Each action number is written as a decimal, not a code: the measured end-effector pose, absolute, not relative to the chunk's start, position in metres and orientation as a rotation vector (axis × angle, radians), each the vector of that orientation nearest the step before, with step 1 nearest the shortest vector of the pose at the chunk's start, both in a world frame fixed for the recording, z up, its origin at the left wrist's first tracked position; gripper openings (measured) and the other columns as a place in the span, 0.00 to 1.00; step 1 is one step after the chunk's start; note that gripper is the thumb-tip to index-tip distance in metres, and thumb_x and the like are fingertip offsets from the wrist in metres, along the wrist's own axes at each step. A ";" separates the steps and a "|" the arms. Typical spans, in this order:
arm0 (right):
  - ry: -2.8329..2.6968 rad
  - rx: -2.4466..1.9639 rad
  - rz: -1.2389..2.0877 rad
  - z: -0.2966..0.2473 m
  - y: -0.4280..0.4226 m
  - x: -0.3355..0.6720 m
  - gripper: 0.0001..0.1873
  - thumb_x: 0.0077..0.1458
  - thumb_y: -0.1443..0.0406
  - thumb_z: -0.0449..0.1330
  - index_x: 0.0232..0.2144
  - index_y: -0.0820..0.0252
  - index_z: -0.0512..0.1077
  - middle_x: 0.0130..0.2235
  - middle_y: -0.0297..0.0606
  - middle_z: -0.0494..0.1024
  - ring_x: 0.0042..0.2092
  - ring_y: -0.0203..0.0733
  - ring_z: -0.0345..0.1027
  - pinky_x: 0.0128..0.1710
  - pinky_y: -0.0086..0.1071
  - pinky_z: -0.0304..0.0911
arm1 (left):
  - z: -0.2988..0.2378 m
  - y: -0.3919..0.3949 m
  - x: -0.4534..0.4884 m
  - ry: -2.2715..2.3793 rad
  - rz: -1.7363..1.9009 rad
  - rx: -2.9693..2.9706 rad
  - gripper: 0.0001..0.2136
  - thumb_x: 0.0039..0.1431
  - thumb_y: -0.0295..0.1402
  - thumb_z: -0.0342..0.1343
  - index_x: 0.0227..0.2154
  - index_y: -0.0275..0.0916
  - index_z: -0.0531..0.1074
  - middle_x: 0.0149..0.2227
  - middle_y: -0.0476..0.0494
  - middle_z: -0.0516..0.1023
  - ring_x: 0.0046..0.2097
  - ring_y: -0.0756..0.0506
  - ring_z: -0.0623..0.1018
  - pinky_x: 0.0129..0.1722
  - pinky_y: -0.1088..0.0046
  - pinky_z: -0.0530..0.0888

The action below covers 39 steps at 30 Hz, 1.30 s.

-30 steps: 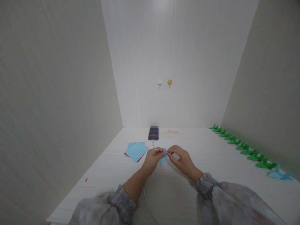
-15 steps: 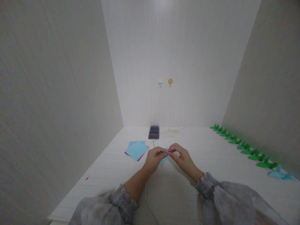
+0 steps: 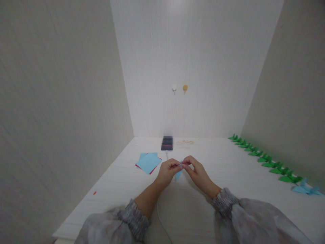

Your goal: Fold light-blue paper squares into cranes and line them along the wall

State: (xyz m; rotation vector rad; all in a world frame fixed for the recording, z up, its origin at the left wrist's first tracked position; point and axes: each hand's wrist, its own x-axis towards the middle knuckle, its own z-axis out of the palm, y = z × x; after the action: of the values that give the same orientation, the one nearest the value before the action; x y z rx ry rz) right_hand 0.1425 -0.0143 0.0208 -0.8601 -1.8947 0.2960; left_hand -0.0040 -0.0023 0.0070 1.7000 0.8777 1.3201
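Between my two hands is a small piece of folded blue paper (image 3: 178, 175), pinched above the middle of the table. My left hand (image 3: 166, 172) grips it with thumb and forefinger, a ring showing on one finger. Closed on the paper's upper part from the other side, my right hand (image 3: 196, 170) has its fingertips almost against those of the left. The fingers cover most of the folds. To the left of my hands lies a stack of square paper sheets (image 3: 149, 163), light blue on top with red edges showing below.
Folded green paper figures (image 3: 275, 168) stand in a row along the right wall, with folded blue paper figures (image 3: 306, 188) at the near end. A phone (image 3: 167, 143) with a white cable (image 3: 161, 222) lies at the back. A red scrap (image 3: 94, 192) is at left. Two hooks (image 3: 185, 88) hang on the wall.
Both hands keep their pinch on the blue paper, with only a very slight shift of the fingers. Everything on the table stays where it was.
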 end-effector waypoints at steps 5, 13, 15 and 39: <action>-1.945 -0.840 0.190 0.024 -0.018 0.141 0.05 0.50 0.68 0.49 0.23 0.60 0.62 0.26 0.36 0.64 0.31 0.37 0.59 0.32 0.32 0.58 | 0.006 -0.001 -0.002 0.932 1.312 1.590 0.10 0.39 0.37 0.57 0.22 0.34 0.70 0.21 0.49 0.69 0.25 0.52 0.67 0.26 0.77 0.63; -1.868 -0.903 0.147 0.017 -0.012 0.143 0.05 0.50 0.70 0.47 0.24 0.59 0.59 0.26 0.36 0.63 0.30 0.37 0.57 0.30 0.32 0.57 | 0.009 -0.004 0.000 0.897 1.208 1.373 0.14 0.31 0.34 0.62 0.25 0.33 0.71 0.23 0.47 0.73 0.25 0.51 0.70 0.29 0.75 0.65; -1.861 -0.927 0.146 0.017 -0.011 0.144 0.05 0.50 0.70 0.47 0.24 0.59 0.59 0.26 0.35 0.62 0.29 0.37 0.56 0.29 0.32 0.57 | 0.007 -0.004 0.000 0.890 1.187 1.364 0.15 0.32 0.34 0.62 0.26 0.33 0.71 0.24 0.46 0.73 0.26 0.51 0.70 0.29 0.75 0.66; -1.875 -0.929 0.203 0.021 -0.015 0.142 0.05 0.49 0.64 0.52 0.29 0.59 0.65 0.26 0.35 0.68 0.29 0.36 0.62 0.29 0.30 0.59 | 0.013 -0.005 -0.004 0.851 1.216 1.495 0.09 0.36 0.33 0.59 0.24 0.34 0.72 0.26 0.47 0.72 0.29 0.50 0.69 0.32 0.75 0.65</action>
State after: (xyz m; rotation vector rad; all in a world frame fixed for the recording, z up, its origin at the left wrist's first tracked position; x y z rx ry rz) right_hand 0.1424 -0.0148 0.0211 -0.9292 -1.8751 0.2031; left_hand -0.0037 -0.0050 0.0135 1.4954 0.8507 1.2160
